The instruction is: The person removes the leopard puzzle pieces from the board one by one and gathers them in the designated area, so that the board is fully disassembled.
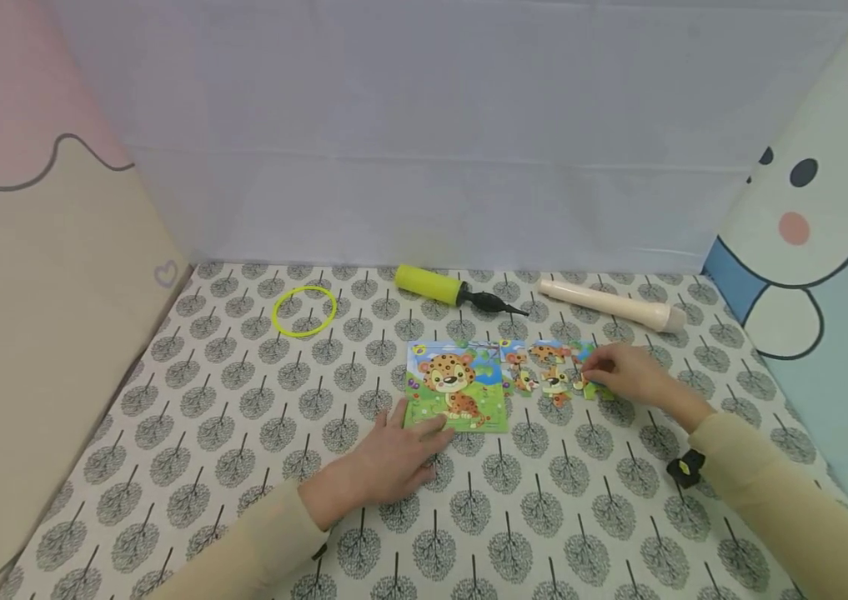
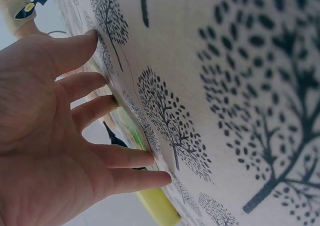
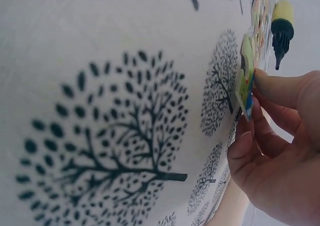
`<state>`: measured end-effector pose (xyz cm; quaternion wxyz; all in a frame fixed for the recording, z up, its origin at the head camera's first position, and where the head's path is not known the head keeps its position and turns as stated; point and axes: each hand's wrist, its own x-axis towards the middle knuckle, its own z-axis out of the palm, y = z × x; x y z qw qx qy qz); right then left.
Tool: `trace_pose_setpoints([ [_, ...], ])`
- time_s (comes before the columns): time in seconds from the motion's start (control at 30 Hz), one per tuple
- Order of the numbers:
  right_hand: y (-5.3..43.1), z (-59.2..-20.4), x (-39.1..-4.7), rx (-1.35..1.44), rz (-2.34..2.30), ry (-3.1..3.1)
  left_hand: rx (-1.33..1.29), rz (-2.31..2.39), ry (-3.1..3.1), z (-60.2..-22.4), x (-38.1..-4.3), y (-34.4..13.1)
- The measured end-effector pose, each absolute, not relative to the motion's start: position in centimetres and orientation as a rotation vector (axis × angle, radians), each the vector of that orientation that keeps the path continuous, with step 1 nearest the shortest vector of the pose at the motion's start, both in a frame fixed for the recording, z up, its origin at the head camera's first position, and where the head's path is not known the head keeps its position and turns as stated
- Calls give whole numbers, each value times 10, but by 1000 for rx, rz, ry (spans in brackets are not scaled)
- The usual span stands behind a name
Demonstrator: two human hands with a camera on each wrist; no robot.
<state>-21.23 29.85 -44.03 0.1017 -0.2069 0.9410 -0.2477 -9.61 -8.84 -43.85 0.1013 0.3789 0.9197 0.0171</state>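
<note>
A square picture board (image 1: pixel 424 415) with a spotted leopard cub on grass lies flat on the cloth. My left hand (image 1: pixel 392 458) rests at its lower left corner, fingers spread and fairly straight; the left wrist view shows the open palm (image 2: pixel 45 121). To the board's right lie several loose jigsaw pieces (image 1: pixel 554 382) with parts of the same cub. At their right end my right hand (image 1: pixel 629 375) pinches a jigsaw piece (image 3: pixel 243 80) between thumb and fingers. In the right wrist view this green piece stands close over the cloth, partly hidden by the fingers.
Behind the board lies a yellow hand pump (image 1: pixel 429 285) with a black nozzle. A pale microphone-shaped stick (image 1: pixel 607 303) is at the back right, a yellow ring (image 1: pixel 304 333) at the back left. Tree-patterned cloth (image 1: pixel 243 417) covers the table; a pale curtain (image 1: pixel 424 208) hangs behind.
</note>
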Motion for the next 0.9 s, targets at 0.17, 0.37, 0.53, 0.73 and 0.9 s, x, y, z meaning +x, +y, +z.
trace_pose_setpoints([
  [0.17, 296, -441, -211, -551, -738, 2797, 1115, 46, 2696, -436, -92, -89],
  [0.37, 297, -444, -210, -532, -742, 2823, 1100, 41, 2688, -435, -91, -88],
  [0.53, 296, -447, -210, -526, -740, 2848, 1069, 0, 2677, -438, -87, -89],
  [0.73, 296, -446, -210, -522, -758, 2837, 1058, -44, 2672, -439, -85, -90],
  [0.9, 296, -441, -210, -518, -767, 2828, 1059, -50, 2671, -439, -83, -89],
])
